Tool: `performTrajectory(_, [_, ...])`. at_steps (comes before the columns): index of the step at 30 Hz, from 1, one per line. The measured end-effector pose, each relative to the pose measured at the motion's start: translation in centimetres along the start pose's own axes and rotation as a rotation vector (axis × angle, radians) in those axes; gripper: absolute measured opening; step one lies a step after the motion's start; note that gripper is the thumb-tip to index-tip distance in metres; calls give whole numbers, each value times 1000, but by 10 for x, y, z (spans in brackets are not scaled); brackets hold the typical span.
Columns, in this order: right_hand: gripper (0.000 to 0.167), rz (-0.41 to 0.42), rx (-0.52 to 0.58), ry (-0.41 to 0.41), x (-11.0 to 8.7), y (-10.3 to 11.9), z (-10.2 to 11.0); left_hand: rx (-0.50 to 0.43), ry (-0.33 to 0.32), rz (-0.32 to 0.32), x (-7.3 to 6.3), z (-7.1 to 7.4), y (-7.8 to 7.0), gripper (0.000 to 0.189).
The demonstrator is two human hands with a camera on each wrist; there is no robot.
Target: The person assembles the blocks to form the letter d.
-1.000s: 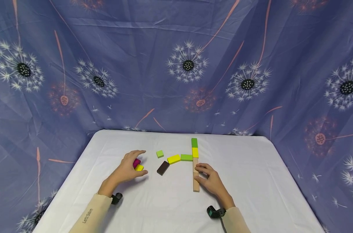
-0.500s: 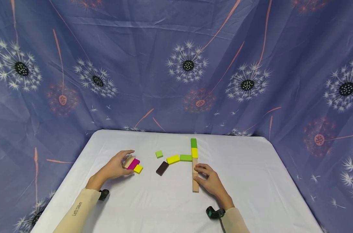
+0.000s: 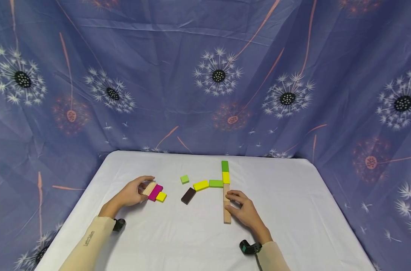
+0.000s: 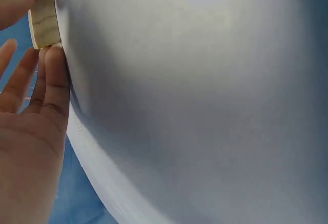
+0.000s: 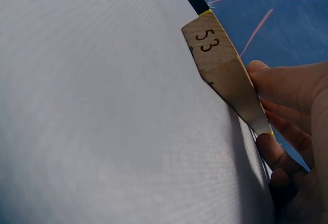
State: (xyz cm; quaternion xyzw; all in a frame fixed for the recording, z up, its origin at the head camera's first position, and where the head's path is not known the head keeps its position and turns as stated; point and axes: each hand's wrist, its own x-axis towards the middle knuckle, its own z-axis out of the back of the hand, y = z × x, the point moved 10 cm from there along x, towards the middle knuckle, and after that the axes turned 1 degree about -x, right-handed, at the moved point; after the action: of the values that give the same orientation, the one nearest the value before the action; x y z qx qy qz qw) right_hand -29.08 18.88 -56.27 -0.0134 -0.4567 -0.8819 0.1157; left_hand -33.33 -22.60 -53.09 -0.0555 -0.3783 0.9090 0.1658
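Observation:
In the head view my left hand (image 3: 131, 191) is at a natural wooden block (image 3: 149, 188), with its thumb at the near end and fingers at the far end. The left wrist view shows the thumb and fingertips against this wooden block (image 4: 45, 21). A magenta block (image 3: 155, 192) and a yellow block (image 3: 161, 197) lie side by side with it. My right hand (image 3: 245, 210) touches a straight row of blocks, its fingertips on two natural wooden blocks (image 3: 227, 215). One wooden block (image 5: 207, 44) bears the number 53 in the right wrist view.
Beyond the wooden pair, the row continues with a yellow block (image 3: 226, 177) and a green block (image 3: 225, 166). A light green block (image 3: 216, 183) meets it, followed by another yellow block (image 3: 201, 185) and a dark brown block (image 3: 188, 196). A small lime block (image 3: 184, 179) lies apart.
My left hand has drawn back leftward from over the magenta and yellow blocks, uncovering them and the wooden block. My right hand stays at the row.

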Motion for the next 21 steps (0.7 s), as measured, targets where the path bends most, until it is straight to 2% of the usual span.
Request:
performTrajectory(3, [40, 1, -4, -1, 0, 1, -1, -3, -1, -5, 0, 1, 1, 67])
performTrajectory(8, [40, -8, -5, -1, 0, 1, -1, 6, 3, -52, 1, 1, -2, 60])
performTrajectory(13, [40, -12, 0, 0, 0, 1, -1, 22, 19, -76, 1, 1, -4, 60])
performTrajectory(21, [39, 4, -18, -11, 0, 3, 0, -21, 87, 26, -1, 1, 4, 63])
